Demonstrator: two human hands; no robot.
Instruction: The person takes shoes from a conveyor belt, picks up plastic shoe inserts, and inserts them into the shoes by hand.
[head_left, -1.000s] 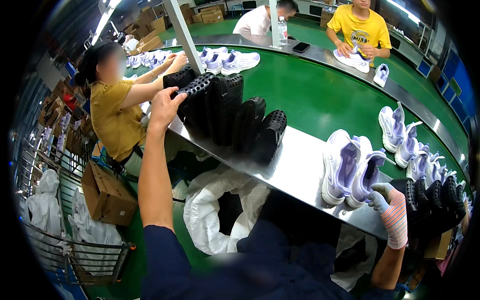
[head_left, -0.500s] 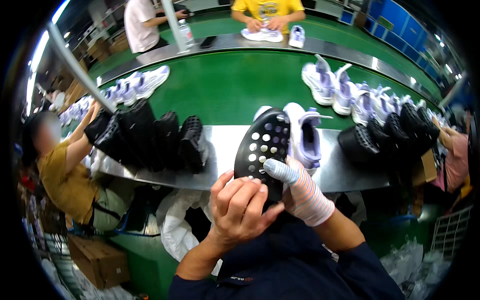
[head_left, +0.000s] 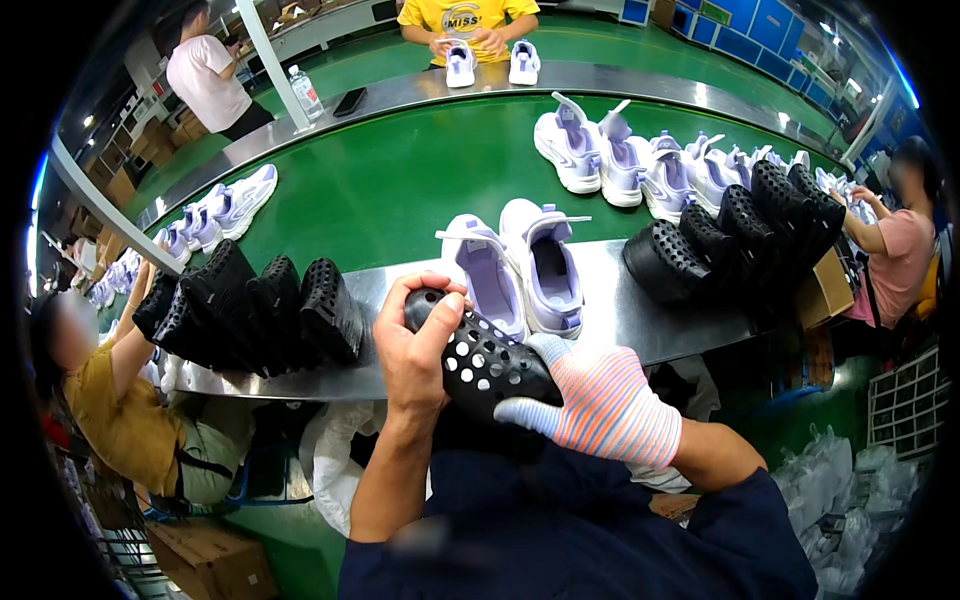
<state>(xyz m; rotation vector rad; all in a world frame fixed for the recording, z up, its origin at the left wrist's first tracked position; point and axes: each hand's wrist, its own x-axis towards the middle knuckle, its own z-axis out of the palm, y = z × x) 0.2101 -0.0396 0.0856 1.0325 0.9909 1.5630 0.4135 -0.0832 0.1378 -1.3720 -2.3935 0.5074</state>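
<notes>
Black perforated moulds (head_left: 250,315) stand in a row at the left end of the steel surface (head_left: 640,310), beside the bare left hand (head_left: 415,345), which is curled tight around the upper end of a black perforated shoe mould (head_left: 480,365) held just off the near edge. The striped-gloved right hand (head_left: 600,400) wraps its lower end, with two lilac-white sneakers (head_left: 520,270) just behind on the surface and more black moulds (head_left: 740,235) stacked toward the right end.
</notes>
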